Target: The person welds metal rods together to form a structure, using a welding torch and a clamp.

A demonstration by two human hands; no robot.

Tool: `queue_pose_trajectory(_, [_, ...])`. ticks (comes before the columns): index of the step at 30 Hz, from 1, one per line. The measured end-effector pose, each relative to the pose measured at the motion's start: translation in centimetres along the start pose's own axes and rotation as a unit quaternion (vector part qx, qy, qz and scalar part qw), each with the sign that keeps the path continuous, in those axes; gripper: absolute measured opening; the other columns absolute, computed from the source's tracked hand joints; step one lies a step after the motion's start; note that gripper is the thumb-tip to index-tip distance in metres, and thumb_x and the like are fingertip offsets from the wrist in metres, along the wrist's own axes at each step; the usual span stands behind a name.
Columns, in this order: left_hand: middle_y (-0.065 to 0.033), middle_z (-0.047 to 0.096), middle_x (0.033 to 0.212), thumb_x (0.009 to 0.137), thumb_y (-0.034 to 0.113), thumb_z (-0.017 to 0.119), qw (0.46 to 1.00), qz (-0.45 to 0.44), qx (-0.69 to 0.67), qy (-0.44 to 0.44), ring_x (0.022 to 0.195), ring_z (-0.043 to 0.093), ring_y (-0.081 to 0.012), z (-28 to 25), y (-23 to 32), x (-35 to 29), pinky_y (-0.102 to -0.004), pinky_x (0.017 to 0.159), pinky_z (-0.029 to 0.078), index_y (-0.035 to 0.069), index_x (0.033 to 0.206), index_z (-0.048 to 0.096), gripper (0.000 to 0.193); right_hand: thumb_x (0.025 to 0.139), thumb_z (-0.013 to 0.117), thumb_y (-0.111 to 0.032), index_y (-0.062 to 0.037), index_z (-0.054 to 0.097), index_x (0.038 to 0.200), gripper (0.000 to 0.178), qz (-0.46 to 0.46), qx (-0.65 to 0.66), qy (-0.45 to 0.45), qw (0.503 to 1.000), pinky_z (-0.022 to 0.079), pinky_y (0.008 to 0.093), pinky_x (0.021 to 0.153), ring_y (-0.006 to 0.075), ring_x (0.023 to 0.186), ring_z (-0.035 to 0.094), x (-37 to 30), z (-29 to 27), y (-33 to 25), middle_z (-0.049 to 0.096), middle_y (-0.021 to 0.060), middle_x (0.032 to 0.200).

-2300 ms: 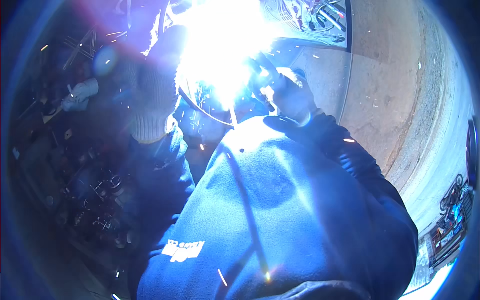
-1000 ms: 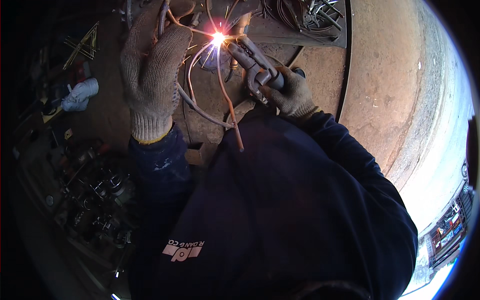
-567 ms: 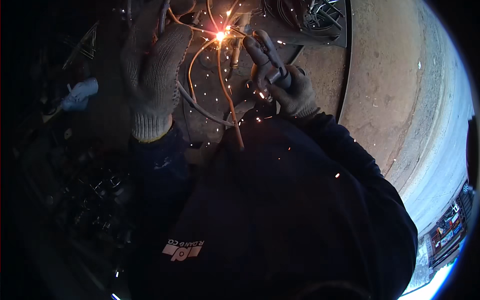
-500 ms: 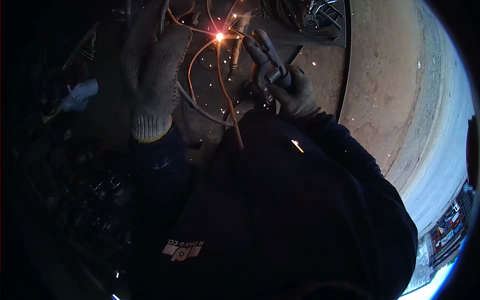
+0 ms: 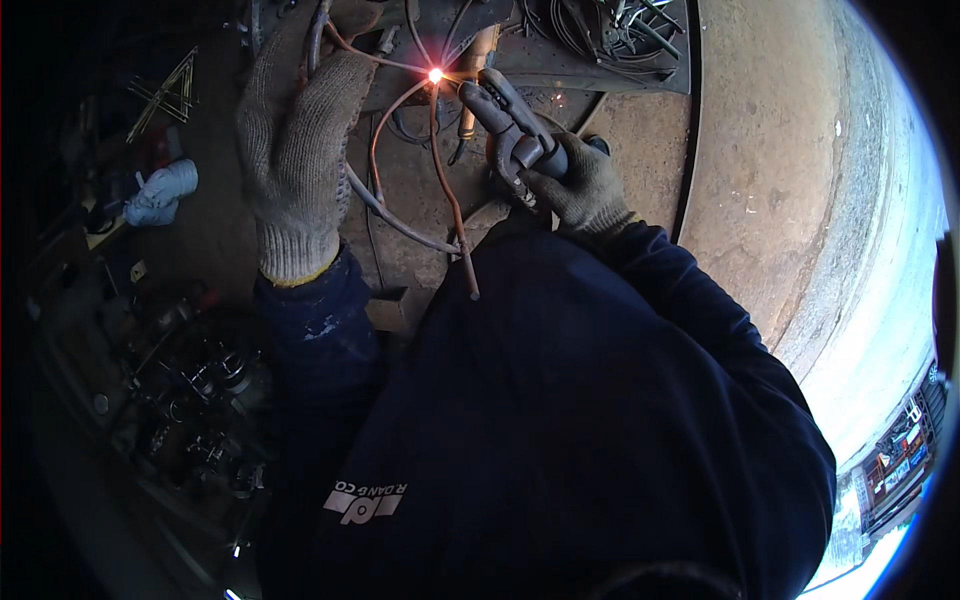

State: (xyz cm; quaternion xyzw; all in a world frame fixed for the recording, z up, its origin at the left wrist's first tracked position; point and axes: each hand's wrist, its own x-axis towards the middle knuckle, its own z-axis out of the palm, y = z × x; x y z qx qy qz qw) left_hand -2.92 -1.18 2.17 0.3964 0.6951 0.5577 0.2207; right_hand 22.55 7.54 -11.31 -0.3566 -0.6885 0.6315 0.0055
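My right hand (image 5: 588,192), in a knitted work glove, is wrapped around the handle of a welding electrode holder (image 5: 512,135). The holder's jaws point up and left, close to a bright glowing spot (image 5: 435,75). At that spot several curved rods of a bent metal rod frame (image 5: 447,185) come together. One rod runs down toward my dark jacket. My left hand (image 5: 305,160), gloved too, is closed around the left side of this frame, where a rod passes by its fingers. The fingertips are partly hidden.
An orange-tan handled tool (image 5: 472,105) lies behind the glow. Coiled cables and rods (image 5: 620,35) sit on a dark surface at the top. Thin rods (image 5: 165,95) and a crumpled white glove-like cloth (image 5: 160,190) are at left. Dark metal parts (image 5: 205,385) crowd the lower left.
The glow has shrunk, most flying sparks are gone, and the scene looks brighter. The electrode holder and my right hand have shifted slightly left. My left hand keeps its grip.
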Motion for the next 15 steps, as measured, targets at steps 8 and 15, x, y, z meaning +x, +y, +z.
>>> queue_pose_trajectory(8, [-0.0246, 0.064, 0.126, 0.094, 0.011, 0.057, 0.998, 0.016, -0.063, -0.001, 0.122, 0.062, -0.0324, 0.34, 0.11, -0.55, -0.0383, 0.107, 0.05, -0.012, 0.132, 0.054, 0.044, 0.081, 0.078, -0.031, -0.0001, 0.061, 0.124, 0.056, 0.006, 0.005, -0.018, 1.0, 0.052, 0.0411, 0.089, 0.0328, 0.1, 0.066, 0.1, -0.07, 0.09, 0.069, 0.0199, 0.106])
queue_pose_trajectory(15, [-0.0264, 0.061, 0.129, 0.095, 0.011, 0.058, 0.999, 0.005, 0.051, 0.0, 0.124, 0.061, -0.0379, 0.31, 0.64, -0.32, -0.0416, 0.107, 0.05, -0.011, 0.136, 0.05, 0.047, 0.082, 0.078, -0.028, -0.0005, 0.061, 0.125, 0.054, -0.039, -0.036, -0.022, 0.998, 0.052, 0.0387, 0.089, 0.0306, 0.101, 0.067, 0.45, 0.15, 0.16, 0.07, 0.0185, 0.104])
